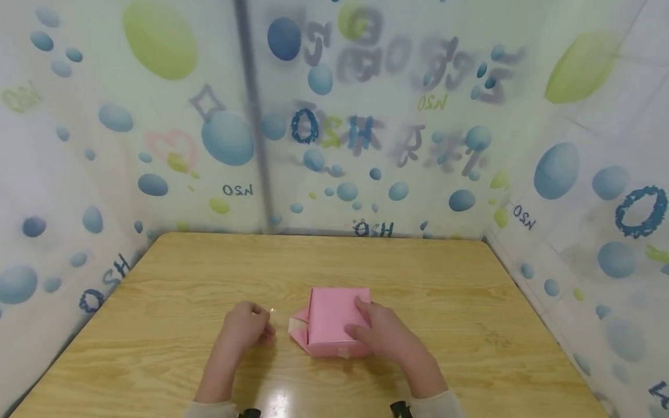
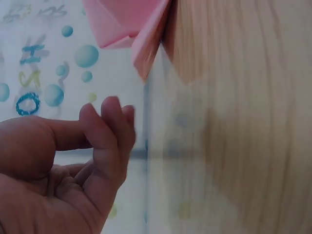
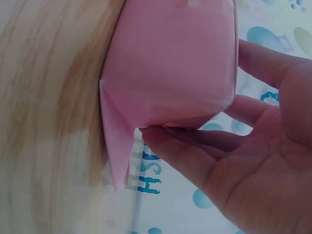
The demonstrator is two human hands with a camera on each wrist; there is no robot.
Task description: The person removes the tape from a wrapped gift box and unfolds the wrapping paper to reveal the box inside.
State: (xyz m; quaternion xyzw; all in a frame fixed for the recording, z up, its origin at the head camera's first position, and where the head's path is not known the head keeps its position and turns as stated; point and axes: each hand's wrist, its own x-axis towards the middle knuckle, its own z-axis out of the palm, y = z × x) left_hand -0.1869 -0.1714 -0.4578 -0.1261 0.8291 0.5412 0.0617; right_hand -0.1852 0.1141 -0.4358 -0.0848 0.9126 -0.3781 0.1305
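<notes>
A box wrapped in pink paper (image 1: 338,316) lies on the wooden table, a strip of tape (image 1: 343,352) on its near side. At its left end a folded paper flap (image 1: 299,331) sticks out to a blunt tip with a pale inside. My right hand (image 1: 384,331) grips the box at its right end, fingers against the end folds and thumb at the top. My left hand (image 1: 250,326) is left of the flap, apart from it. Its thumb and forefinger pinch what looks like a small clear piece of tape (image 1: 272,311), seen only as a glint.
The wooden table (image 1: 209,261) reaches back to a pale curtain (image 1: 334,174) printed with blue and green dots and letters. Similar curtain sides stand at left and right. Light glares off the table near the front edge.
</notes>
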